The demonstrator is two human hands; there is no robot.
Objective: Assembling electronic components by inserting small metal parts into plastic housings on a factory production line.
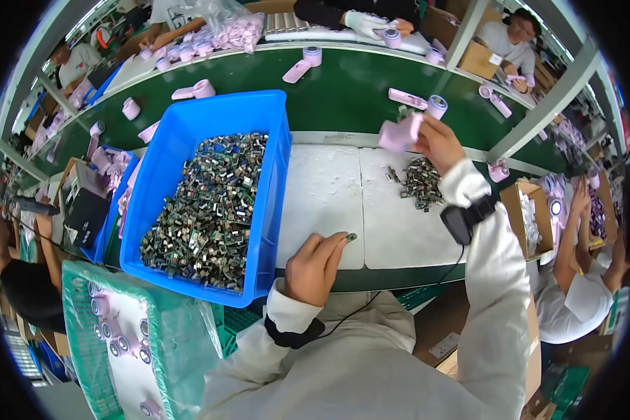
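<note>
Two bare hands: both in view above the white work surface, sleeves pale, a black band on each wrist
Left hand (309, 273): low over the near edge of the surface, right of the blue bin; thumb and forefinger pinched together on a small circuit board
Small circuit board (351, 238): green, at the left fingertips, above the white foam sheets
Right hand (439, 142): reached out to the far edge, thumb and fingers closed around a lilac housing
Lilac housing (400, 133): blurred, held at the surface's far edge, near the green belt
White foam sheets (322, 203): side by side, a narrow seam between them
Loose pile of boards (422, 183): on the right sheet, just nearer the body than the right hand
Blue bin (278, 182): left of the sheets, tilted in view, with a broad heap of boards (210, 210) inside
Green belt (357, 84): beyond the surface, carrying scattered lilac parts, among them a round-ended piece (436, 106) near the right hand
Green crate (73, 301): lower left, lined with clear plastic, round lilac parts (109, 327) inside
White-gloved hands (365, 24): a co-worker's, across the belt
</note>
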